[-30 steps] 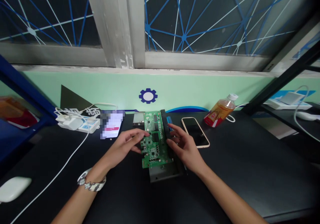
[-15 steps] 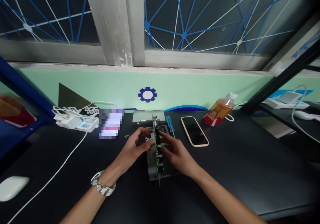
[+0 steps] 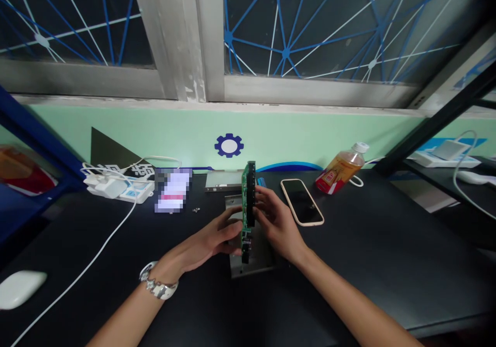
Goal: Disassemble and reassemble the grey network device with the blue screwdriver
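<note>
A green circuit board [image 3: 245,197] with black parts stands on edge between my hands, above a grey metal plate [image 3: 256,264] on the desk. My left hand [image 3: 222,233] grips its left face, thumb and fingers against the board. On the other side, my right hand [image 3: 275,223] holds the black part along the board's right face. The fingertips of both hands are partly hidden by the board. Behind it lies a second flat metal piece [image 3: 217,181]. A blue screwdriver handle [image 3: 262,182] shows just past my right hand, its shaft hidden.
To the right lie a phone with a pale case [image 3: 302,202] and a drink bottle [image 3: 341,168]. A lit phone [image 3: 173,189], small screws [image 3: 196,210] and a white power strip [image 3: 134,189] are on the left. A white cable [image 3: 89,261] runs past a white mouse [image 3: 21,289].
The circuit board has been raised and turned, so its green face and long black part now show. My left hand has moved lower along the board; my right hand has shifted slightly up.
</note>
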`<action>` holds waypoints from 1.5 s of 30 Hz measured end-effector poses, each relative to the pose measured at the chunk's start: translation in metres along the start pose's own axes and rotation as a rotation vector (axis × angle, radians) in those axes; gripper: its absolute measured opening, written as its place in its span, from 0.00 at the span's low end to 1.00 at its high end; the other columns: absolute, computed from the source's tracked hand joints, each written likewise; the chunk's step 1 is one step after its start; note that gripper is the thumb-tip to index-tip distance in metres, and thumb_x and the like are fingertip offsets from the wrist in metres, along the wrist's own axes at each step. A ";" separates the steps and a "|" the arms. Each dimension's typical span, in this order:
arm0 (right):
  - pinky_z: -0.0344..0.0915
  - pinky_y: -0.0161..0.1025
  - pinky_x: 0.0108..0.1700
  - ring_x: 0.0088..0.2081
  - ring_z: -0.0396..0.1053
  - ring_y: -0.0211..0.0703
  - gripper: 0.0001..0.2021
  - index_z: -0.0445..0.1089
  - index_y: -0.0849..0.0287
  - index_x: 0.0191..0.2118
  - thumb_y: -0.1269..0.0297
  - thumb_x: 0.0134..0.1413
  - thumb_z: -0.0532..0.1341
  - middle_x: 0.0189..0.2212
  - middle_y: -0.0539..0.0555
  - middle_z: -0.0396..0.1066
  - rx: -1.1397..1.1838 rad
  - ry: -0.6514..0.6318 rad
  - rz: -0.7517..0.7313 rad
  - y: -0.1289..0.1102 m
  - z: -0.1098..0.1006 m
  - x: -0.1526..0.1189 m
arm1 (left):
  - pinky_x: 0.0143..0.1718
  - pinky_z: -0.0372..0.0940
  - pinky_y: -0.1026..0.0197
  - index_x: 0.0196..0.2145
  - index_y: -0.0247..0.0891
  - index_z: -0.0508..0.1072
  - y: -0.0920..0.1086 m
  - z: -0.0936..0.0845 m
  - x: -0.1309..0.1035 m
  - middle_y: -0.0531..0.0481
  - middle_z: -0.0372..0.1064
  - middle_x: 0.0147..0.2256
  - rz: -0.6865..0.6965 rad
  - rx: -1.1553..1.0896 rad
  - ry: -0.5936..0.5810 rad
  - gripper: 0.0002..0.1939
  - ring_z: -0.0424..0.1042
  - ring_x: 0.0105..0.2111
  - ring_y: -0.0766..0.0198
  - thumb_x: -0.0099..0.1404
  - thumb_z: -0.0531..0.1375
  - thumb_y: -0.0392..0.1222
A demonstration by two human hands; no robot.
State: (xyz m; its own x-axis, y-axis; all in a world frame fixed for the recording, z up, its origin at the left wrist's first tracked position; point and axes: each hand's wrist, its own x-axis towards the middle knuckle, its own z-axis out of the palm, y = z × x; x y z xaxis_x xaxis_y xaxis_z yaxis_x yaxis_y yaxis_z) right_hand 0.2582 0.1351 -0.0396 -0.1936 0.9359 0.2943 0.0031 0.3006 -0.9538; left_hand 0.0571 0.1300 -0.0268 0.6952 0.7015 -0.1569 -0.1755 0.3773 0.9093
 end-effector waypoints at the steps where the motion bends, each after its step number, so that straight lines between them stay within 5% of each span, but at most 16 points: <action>1: 0.70 0.46 0.54 0.52 0.72 0.45 0.21 0.61 0.52 0.61 0.65 0.64 0.59 0.52 0.58 0.72 -0.008 0.001 -0.023 0.000 0.000 0.003 | 0.46 0.69 0.50 0.63 0.48 0.61 0.001 0.001 0.000 0.42 0.68 0.53 0.002 0.000 -0.006 0.30 0.71 0.49 0.52 0.66 0.63 0.52; 8: 0.62 0.49 0.62 0.58 0.67 0.46 0.17 0.66 0.52 0.59 0.62 0.66 0.59 0.54 0.57 0.69 -0.096 0.003 -0.141 0.000 0.002 0.012 | 0.55 0.65 0.46 0.67 0.50 0.55 -0.003 -0.004 0.004 0.41 0.64 0.58 0.074 0.135 0.047 0.42 0.68 0.55 0.50 0.61 0.69 0.45; 12: 0.59 0.52 0.62 0.58 0.64 0.49 0.20 0.66 0.48 0.63 0.56 0.69 0.55 0.55 0.57 0.66 -0.214 -0.059 -0.134 -0.014 -0.003 0.006 | 0.58 0.63 0.40 0.70 0.55 0.43 -0.010 -0.014 0.007 0.38 0.49 0.67 0.232 0.288 0.159 0.54 0.64 0.60 0.45 0.57 0.71 0.40; 19: 0.67 0.47 0.46 0.44 0.68 0.49 0.28 0.58 0.45 0.68 0.46 0.65 0.56 0.40 0.54 0.71 -0.007 -0.244 0.065 -0.033 0.001 -0.014 | 0.62 0.56 0.32 0.72 0.50 0.34 -0.017 -0.029 0.013 0.33 0.50 0.66 0.480 0.693 0.409 0.62 0.58 0.63 0.38 0.54 0.72 0.40; 28: 0.63 0.35 0.33 0.30 0.64 0.37 0.19 0.68 0.54 0.52 0.53 0.58 0.66 0.31 0.48 0.66 -0.021 -0.247 0.155 -0.031 0.009 -0.023 | 0.68 0.46 0.40 0.72 0.48 0.28 -0.004 -0.039 0.016 0.37 0.34 0.72 0.621 1.094 0.512 0.59 0.45 0.69 0.42 0.60 0.68 0.37; 31: 0.63 0.34 0.32 0.28 0.63 0.35 0.13 0.68 0.55 0.47 0.59 0.59 0.65 0.31 0.48 0.67 -0.090 -0.261 0.141 -0.027 0.010 -0.025 | 0.68 0.47 0.41 0.72 0.45 0.33 -0.004 -0.041 0.018 0.37 0.37 0.71 0.648 1.076 0.625 0.56 0.45 0.69 0.43 0.59 0.67 0.36; 33: 0.64 0.34 0.32 0.29 0.65 0.36 0.10 0.67 0.56 0.45 0.60 0.59 0.64 0.32 0.49 0.68 -0.128 -0.276 0.116 -0.025 0.011 -0.027 | 0.65 0.54 0.43 0.70 0.43 0.43 -0.005 -0.044 0.020 0.36 0.49 0.68 0.626 1.001 0.676 0.51 0.54 0.66 0.44 0.58 0.67 0.36; 37: 0.67 0.35 0.34 0.33 0.67 0.38 0.09 0.66 0.56 0.44 0.60 0.61 0.62 0.33 0.50 0.68 -0.163 -0.292 0.088 -0.024 0.011 -0.028 | 0.50 0.69 0.52 0.55 0.37 0.67 -0.006 -0.050 0.022 0.42 0.74 0.47 0.450 0.706 0.581 0.24 0.76 0.44 0.55 0.62 0.64 0.39; 40: 0.67 0.35 0.35 0.34 0.68 0.39 0.08 0.66 0.56 0.43 0.60 0.63 0.61 0.34 0.51 0.69 -0.154 -0.283 0.087 -0.022 0.009 -0.028 | 0.41 0.72 0.56 0.46 0.34 0.72 -0.002 -0.053 0.020 0.46 0.76 0.36 0.333 0.508 0.475 0.15 0.77 0.35 0.59 0.63 0.63 0.41; 45: 0.65 0.36 0.35 0.34 0.67 0.40 0.10 0.65 0.56 0.46 0.58 0.64 0.59 0.34 0.51 0.69 -0.111 -0.181 0.093 -0.010 0.001 -0.022 | 0.36 0.74 0.55 0.48 0.34 0.72 0.011 -0.054 0.007 0.49 0.74 0.33 0.273 0.335 0.432 0.17 0.76 0.34 0.59 0.65 0.64 0.46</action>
State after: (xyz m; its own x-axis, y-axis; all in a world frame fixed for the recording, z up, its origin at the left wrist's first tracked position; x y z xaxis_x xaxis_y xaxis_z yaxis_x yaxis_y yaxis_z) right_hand 0.2613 0.1108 -0.0367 -0.3603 0.9153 0.1801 0.1347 0.2421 -0.9608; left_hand 0.0222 0.1721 -0.0385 0.2979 0.9544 0.0200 -0.0299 -0.0116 0.9995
